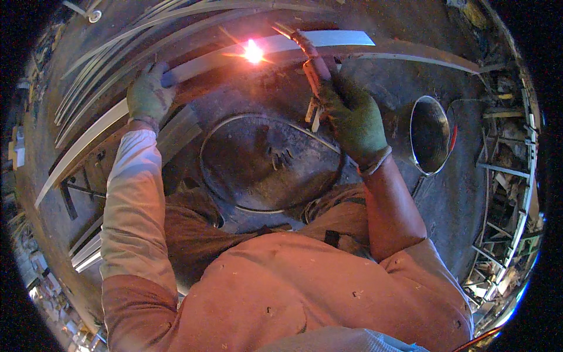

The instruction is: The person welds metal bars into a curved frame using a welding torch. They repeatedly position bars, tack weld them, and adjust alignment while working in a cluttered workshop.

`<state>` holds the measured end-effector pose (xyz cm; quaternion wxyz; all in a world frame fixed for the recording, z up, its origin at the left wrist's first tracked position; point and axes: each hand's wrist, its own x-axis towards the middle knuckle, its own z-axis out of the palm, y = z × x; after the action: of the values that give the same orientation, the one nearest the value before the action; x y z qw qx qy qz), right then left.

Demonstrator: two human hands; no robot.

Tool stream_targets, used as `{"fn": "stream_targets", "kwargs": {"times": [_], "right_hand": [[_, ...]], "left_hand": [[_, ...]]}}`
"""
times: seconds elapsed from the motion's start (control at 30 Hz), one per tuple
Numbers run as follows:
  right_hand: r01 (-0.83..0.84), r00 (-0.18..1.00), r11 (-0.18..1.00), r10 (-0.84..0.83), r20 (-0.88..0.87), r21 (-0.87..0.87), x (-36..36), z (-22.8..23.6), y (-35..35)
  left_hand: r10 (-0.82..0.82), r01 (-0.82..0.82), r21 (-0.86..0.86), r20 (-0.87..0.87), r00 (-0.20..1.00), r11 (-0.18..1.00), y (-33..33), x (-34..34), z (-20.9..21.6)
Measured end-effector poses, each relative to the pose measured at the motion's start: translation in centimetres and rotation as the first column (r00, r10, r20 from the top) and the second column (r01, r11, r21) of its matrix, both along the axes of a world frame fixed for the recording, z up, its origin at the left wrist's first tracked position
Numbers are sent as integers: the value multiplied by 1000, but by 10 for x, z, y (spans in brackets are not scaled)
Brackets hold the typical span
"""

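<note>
My left hand (149,94), in a greenish work glove, is closed on a long curved metal strip (82,144). The strip arcs past the hand to the upper middle, where a bright welding glare (253,53) burns on it and washes out detail. My right hand (355,120), also gloved, wraps round a worn, reddish-brown welding electrode holder (314,67). Its front end points up and left, over the strip and right of the glare. The electrode's own tip cannot be made out in the glare.
A large round metal hoop (249,209) lies before my legs. An upright oval metal ring (413,138) stands to the right. Several curved strips (97,76) lie at the upper left. Metal frames and scrap (504,176) line the right side.
</note>
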<state>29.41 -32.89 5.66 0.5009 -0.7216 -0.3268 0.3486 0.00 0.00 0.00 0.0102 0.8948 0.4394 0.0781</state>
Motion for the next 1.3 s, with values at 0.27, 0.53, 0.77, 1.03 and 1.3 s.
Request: {"fn": "stream_targets", "kwargs": {"times": [0.27,0.53,0.77,1.03,1.3], "right_hand": [[62,996,998,-61,59,-9,10,-16,2],[35,998,998,-32,45,-58,12,-13,1],[-59,983,998,58,173,-2,13,-13,-2],[-106,967,984,136,217,-144,-1,7,-7],[-80,969,969,130,211,-234,-4,9,-3]], "left_hand": [[-199,222,-174,143,970,959,32,-23,-21],[1,165,-584,273,962,795,40,-16,-5],[-87,169,-321,254,963,932,15,-3,17],[-99,192,-368,256,961,910,36,-17,-2],[-105,182,-341,232,967,922,28,-13,4]]}}
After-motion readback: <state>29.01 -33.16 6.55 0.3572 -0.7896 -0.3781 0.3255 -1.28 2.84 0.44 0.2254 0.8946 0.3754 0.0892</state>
